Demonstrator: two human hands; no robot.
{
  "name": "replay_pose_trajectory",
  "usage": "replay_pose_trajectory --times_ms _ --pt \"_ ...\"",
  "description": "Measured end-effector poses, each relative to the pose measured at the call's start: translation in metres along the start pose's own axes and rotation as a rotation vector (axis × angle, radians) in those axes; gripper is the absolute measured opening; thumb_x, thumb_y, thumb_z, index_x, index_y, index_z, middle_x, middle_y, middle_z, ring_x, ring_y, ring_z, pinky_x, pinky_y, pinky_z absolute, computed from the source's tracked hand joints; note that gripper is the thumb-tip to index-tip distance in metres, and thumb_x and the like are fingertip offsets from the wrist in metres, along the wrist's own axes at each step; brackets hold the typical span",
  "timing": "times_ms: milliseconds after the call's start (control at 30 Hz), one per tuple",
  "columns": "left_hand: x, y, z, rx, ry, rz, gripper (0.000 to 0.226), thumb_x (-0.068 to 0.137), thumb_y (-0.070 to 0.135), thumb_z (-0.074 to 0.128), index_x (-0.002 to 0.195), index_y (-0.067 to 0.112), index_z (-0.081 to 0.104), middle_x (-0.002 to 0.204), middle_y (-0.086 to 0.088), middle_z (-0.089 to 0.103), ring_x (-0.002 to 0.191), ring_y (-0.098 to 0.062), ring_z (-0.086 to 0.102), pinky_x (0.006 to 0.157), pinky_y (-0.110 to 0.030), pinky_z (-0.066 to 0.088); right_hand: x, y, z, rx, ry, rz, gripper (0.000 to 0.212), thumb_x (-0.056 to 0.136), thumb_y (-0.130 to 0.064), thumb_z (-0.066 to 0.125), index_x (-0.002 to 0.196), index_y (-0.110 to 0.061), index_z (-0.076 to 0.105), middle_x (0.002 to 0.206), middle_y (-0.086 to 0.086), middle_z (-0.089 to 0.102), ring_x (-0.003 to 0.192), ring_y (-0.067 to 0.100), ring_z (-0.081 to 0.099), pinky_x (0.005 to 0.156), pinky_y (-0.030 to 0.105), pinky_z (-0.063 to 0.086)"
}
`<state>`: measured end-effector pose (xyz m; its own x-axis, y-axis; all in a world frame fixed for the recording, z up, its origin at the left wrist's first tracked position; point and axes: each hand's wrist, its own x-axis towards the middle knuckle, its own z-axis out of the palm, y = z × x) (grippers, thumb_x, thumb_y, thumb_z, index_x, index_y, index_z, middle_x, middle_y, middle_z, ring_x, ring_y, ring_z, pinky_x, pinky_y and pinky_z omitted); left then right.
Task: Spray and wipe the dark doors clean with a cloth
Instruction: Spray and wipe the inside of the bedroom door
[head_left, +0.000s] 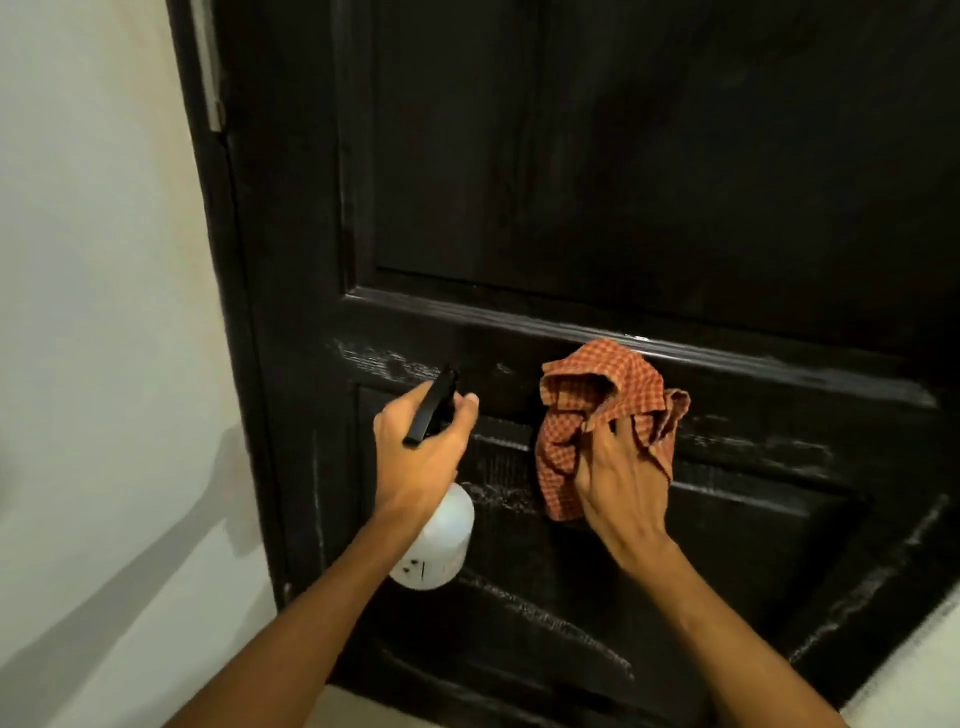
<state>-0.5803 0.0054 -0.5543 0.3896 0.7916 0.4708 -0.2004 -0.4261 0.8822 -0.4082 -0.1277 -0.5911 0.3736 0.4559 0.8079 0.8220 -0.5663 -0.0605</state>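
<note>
Cloth (602, 415) is what I mind most: a checked red-orange rag, soft and light, loosely bunched and pressed to the door (571, 182) at its middle rail, just above the top edge of the lower panel. My right hand (623, 478) grasps it, fingers curled into the folds, and a tail hangs below the palm. It has no stiffness of its own, so I judge it is best gathered into a thick wad under the fingers; a loose corner would only drag and smear.

The bottle (436, 545) is just left of the cloth and apart from it. My left hand (421, 452) is clenched round its black spray head, forefinger forward near the trigger, and the white body hangs below the wrist. I take it for light plastic, likely slick when wet, so the neck is the place to hold.

The door is dark painted wood with raised mouldings. Pale streaks show along the rail and the lower panel's edges; whether they are spray or dust I cannot tell. A pale wall (93, 312) runs along the door's left edge, with a hinge (208, 67) near the top left corner. The room is dim.
</note>
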Motion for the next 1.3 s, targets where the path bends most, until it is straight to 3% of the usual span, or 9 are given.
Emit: replay_pose_trajectory --times_ms 233,400,500,600,667,767,933,1167,1300 --pt "-0.017 -0.013 0.022 -0.03 -0.029 0.033 0.018 0.096 0.021 0.074 0.081 0.01 0.07 0.08 -0.02 0.073 0.048 -0.016 0.057 0.046 -0.031 0.048 0.002 0.028 -0.013 0.043 0.213 0.251 0.029 0.088 -0.012 0.056 0.117 -0.012 0.053 0.116 0.019 0.054 0.106 0.042 0.054 0.077 0.05 0.049" --pt "-0.032 -0.006 0.04 -0.013 -0.04 0.044 0.018 0.097 0.02 0.073 0.082 0.01 0.07 0.08 -0.018 0.074 0.045 -0.012 0.056 0.041 -0.024 0.045 0.005 0.015 -0.009 -0.011 0.006 -0.218 0.032 0.091 -0.033 0.044 0.119 -0.025 0.056 0.122 0.007 0.061 0.123 0.034 0.054 0.104 0.061 0.042" --pt "-0.039 0.006 0.059 -0.005 -0.091 0.026 0.02 0.098 0.02 0.072 0.081 0.011 0.071 0.077 -0.016 0.074 0.044 -0.012 0.057 0.042 -0.028 0.045 -0.003 0.07 -0.025 -0.07 0.106 0.035 0.033 0.092 -0.029 0.047 0.124 -0.027 0.055 0.123 0.005 0.061 0.125 0.032 0.054 0.117 0.062 0.025" --pt "-0.05 0.029 0.087 0.015 -0.175 0.06 0.023 0.097 0.022 0.072 0.08 0.007 0.071 0.074 -0.017 0.073 0.042 -0.01 0.057 0.041 -0.027 0.045 -0.002 0.099 -0.049 0.077 0.237 0.445 0.061 0.09 -0.019 0.049 0.15 -0.023 0.039 0.151 0.015 0.041 0.146 0.039 0.029 0.1 0.061 0.04" --pt "-0.056 0.045 0.109 0.0 -0.231 0.095 0.023 0.096 0.022 0.074 0.081 0.006 0.072 0.074 -0.015 0.073 0.041 -0.007 0.056 0.04 -0.026 0.044 0.002 0.083 -0.051 0.072 0.195 0.311 0.08 0.09 -0.019 0.051 0.161 -0.029 0.015 0.155 0.011 0.035 0.147 0.035 0.027 0.098 0.052 0.045" --pt "-0.062 0.068 0.143 -0.012 -0.255 0.157 0.027 0.094 0.023 0.075 0.076 0.005 0.07 0.068 -0.011 0.072 0.041 -0.01 0.054 0.043 -0.029 0.044 -0.002 0.095 -0.048 0.04 0.129 0.086 0.056 0.094 -0.024 0.055 0.149 -0.025 0.043 0.148 0.011 0.045 0.139 0.028 0.038 0.104 0.043 0.038" --pt "-0.063 0.095 0.187 -0.07 -0.331 0.187 0.024 0.095 0.021 0.074 0.078 0.003 0.071 0.07 -0.012 0.074 0.039 -0.007 0.055 0.04 -0.025 0.043 0.0 0.158 -0.062 0.017 0.399 0.516 0.038 0.084 -0.017 0.055 0.122 -0.01 0.058 0.125 0.019 0.057 0.123 0.042 0.051 0.092 0.053 0.046" --pt "-0.064 0.112 0.211 -0.1 -0.301 0.225 0.021 0.093 0.019 0.077 0.075 0.012 0.07 0.061 -0.006 0.067 0.04 -0.008 0.055 0.043 -0.023 0.044 0.017 0.15 -0.07 -0.062 0.276 -0.19 0.04 0.091 -0.032 0.053 0.126 -0.015 0.064 0.126 0.007 0.064 0.113 0.023 0.063 0.093 0.031 0.047" --pt "-0.067 0.124 0.222 -0.121 -0.367 0.251 0.023 0.094 0.019 0.074 0.079 0.003 0.07 0.072 -0.017 0.072 0.041 -0.013 0.054 0.039 -0.026 0.043 0.025 0.182 -0.087 0.069 0.454 0.379 0.052 0.09 -0.025 0.046 0.142 -0.02 0.05 0.137 0.01 0.049 0.132 0.028 0.044 0.087 0.038 0.05"
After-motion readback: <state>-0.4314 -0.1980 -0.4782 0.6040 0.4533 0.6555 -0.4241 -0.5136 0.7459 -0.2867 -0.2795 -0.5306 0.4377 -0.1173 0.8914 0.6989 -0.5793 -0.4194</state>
